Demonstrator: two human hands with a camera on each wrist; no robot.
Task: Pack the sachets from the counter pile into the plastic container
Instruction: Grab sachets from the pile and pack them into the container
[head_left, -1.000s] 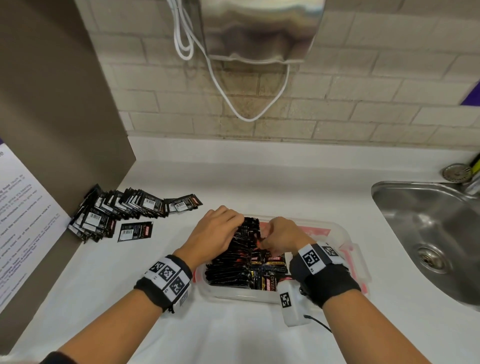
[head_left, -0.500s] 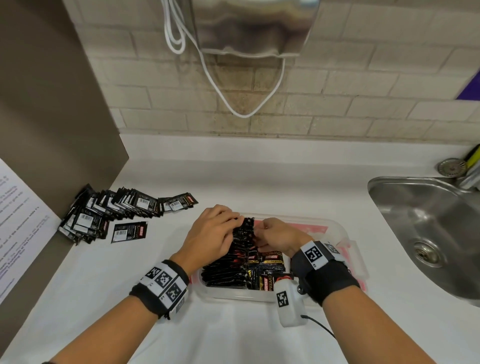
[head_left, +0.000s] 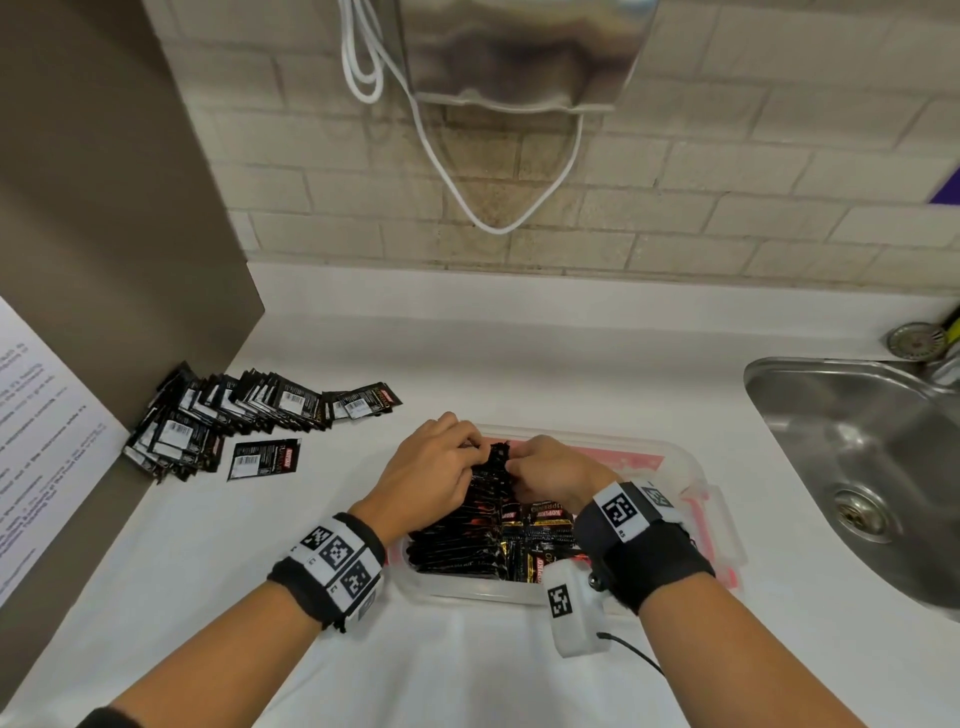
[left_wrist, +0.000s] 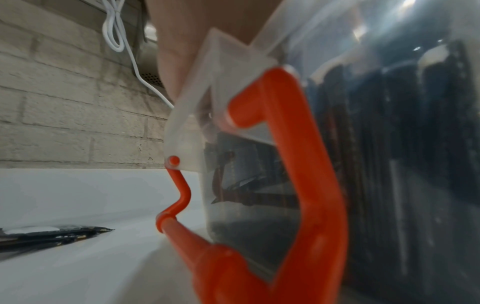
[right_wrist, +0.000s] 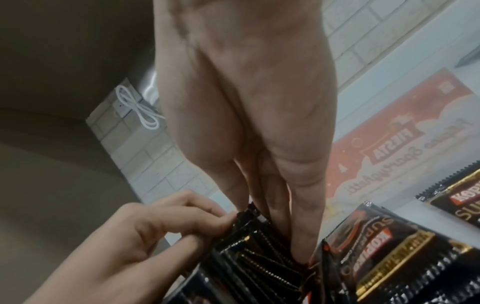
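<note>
**Both hands squeezing the upright row of sachets inside the container**

The plastic container (head_left: 693, 470) sits on the white counter (head_left: 519, 364) near its front edge, left of the sink (head_left: 852, 467). In it a row of black sachets (head_left: 467, 540) stands on edge along the left half, stacked from the front wall toward the back; a few more lie flat beside them, gold-and-red print up. The left hand (head_left: 431, 467) and right hand (head_left: 550, 470) meet at the far end of that row. The left fingers (right_wrist: 182, 214) pinch the serrated top edges from the left side — the right fingers (right_wrist: 306, 224) are straight and pushed down between the row and the loose packets on the right.

The rest of the sachets, the pile (head_left: 228, 415), lies well apart at the counter's back-left corner against the brown side panel (head_left: 104, 208), fanned out with one sachet loose in front. It lies to the left of both hands, so the left hand is nearer for the next reach.

The sachets are thin, glossy foil with saw-tooth seams — probably slippery and prone to toppling when released. The container is clear, rigid plastic with an orange latch (left_wrist: 306, 185) on its side wall.
</note>
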